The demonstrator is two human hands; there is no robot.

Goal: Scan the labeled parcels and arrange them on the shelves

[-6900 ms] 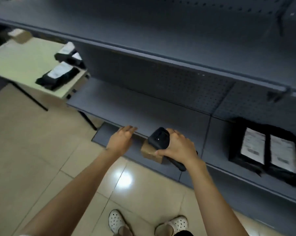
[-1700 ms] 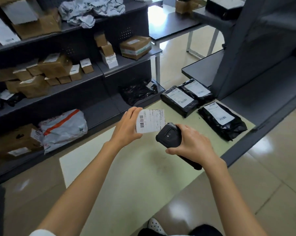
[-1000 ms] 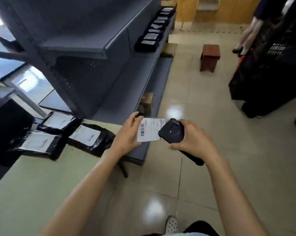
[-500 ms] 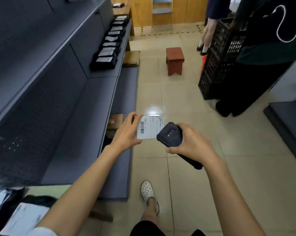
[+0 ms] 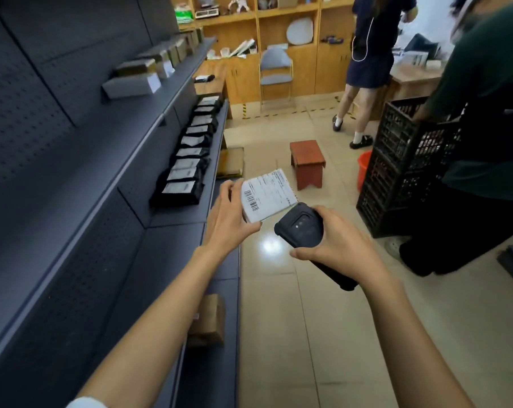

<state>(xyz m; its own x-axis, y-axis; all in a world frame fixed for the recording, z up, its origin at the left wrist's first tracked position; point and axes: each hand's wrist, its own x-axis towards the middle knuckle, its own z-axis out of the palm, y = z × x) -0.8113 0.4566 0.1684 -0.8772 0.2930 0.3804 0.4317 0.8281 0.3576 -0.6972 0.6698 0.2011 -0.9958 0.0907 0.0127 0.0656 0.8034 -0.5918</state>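
Ahead, stool (image 5: pixel 307 163) beside stacked crates (image 5: pixel 402 169)

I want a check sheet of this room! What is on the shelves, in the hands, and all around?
Surface: grey shelves; tiled floor.
Job's things: white labelled parcel; black scanner; row of black parcels on the middle shelf; boxes on the upper shelf.
Clutter: brown box on the bottom shelf; stool; black crates.
Grippers: left hand holds the parcel; right hand grips the scanner.
Cables: nothing seen.
Surroundings: two people, wooden cabinets, chair.
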